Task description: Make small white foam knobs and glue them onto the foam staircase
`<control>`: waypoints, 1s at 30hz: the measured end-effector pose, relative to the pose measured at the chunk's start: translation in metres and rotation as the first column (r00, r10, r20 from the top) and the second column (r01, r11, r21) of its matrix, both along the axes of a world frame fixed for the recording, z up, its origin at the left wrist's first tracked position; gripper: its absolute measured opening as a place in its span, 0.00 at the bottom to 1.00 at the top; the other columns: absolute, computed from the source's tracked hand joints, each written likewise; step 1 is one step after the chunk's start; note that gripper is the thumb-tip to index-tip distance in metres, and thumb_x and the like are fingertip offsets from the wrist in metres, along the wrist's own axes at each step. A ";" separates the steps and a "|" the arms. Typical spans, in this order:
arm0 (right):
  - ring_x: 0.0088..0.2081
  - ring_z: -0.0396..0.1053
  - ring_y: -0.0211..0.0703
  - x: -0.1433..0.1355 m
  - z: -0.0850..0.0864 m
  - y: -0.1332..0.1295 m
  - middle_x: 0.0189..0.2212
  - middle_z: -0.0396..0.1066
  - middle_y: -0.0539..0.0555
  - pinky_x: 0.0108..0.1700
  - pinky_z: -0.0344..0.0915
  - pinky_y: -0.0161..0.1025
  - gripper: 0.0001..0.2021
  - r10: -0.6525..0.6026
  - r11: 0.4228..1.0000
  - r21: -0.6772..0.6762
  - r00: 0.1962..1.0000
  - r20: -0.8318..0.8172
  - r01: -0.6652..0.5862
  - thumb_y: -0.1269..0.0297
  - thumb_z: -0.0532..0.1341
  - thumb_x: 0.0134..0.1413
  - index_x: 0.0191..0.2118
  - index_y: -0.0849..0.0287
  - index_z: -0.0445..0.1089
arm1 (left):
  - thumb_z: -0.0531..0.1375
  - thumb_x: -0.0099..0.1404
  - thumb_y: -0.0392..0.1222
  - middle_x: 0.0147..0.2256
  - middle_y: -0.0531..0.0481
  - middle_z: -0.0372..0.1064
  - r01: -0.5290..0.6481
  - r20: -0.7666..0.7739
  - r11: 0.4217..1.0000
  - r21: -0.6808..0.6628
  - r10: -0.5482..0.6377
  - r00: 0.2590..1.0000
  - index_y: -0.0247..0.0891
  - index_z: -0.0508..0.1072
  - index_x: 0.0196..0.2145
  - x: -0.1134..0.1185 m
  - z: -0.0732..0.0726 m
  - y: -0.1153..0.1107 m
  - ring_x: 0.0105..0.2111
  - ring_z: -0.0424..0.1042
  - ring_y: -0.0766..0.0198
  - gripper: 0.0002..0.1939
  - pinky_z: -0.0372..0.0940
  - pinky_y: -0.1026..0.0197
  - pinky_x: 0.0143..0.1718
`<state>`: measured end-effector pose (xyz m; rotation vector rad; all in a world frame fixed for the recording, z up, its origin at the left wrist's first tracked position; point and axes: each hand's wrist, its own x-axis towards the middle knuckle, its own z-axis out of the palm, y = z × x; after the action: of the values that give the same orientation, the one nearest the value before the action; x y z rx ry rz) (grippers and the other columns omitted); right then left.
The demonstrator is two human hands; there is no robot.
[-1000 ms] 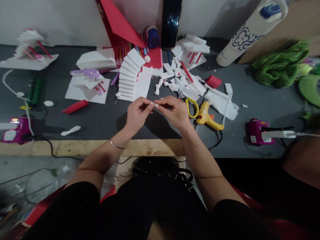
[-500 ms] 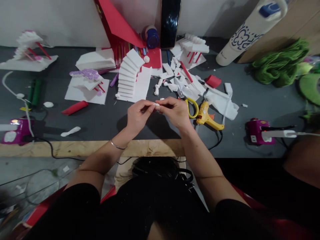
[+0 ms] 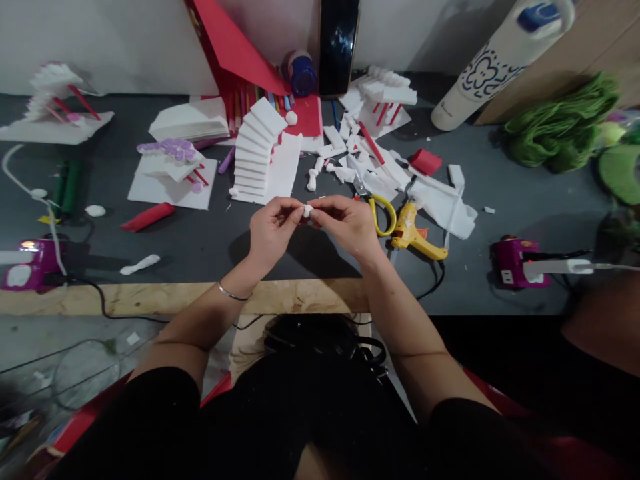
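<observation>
A small white lump of soft modelling clay (image 3: 307, 211) is pinched between my two hands above the table's front part. My left hand (image 3: 276, 230) holds its left side with thumb and fingertips. From the right, my right hand (image 3: 345, 223) grips it the same way. Just beyond the hands lies a curved white staircase model (image 3: 257, 157) on a white foam sheet. Yellow-handled scissors (image 3: 384, 215) and a yellow glue gun (image 3: 414, 235) lie right of my right hand. White foam scraps (image 3: 345, 143) are scattered behind them.
A smaller model with purple clay (image 3: 173, 157) and a red clay roll (image 3: 149, 217) lie left. A white bottle (image 3: 493, 70) and green yarn (image 3: 560, 127) stand back right. Purple power adapters (image 3: 517, 262) sit near both ends. Another person's arm (image 3: 607, 327) is at right.
My hands have shifted slightly left, and the white lump between the fingertips shows more fully. The things on the table stay in place.
</observation>
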<state>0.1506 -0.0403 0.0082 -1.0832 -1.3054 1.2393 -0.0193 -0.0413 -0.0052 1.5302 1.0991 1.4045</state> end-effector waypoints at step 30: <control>0.30 0.76 0.37 0.000 -0.003 -0.002 0.31 0.79 0.50 0.37 0.76 0.40 0.18 0.016 0.995 0.094 0.999 0.038 -0.020 0.44 0.71 0.55 0.39 0.55 0.80 | 0.75 0.52 0.65 0.29 0.55 0.76 0.242 0.318 0.932 -0.271 -0.150 0.936 0.41 0.71 0.34 0.007 0.003 0.001 0.27 0.78 0.67 0.28 0.74 0.63 0.30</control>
<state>0.1509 -0.0421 0.0052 -1.0333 -1.3912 1.1635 -0.0123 -0.0405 -0.0026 1.1329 0.9026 1.2092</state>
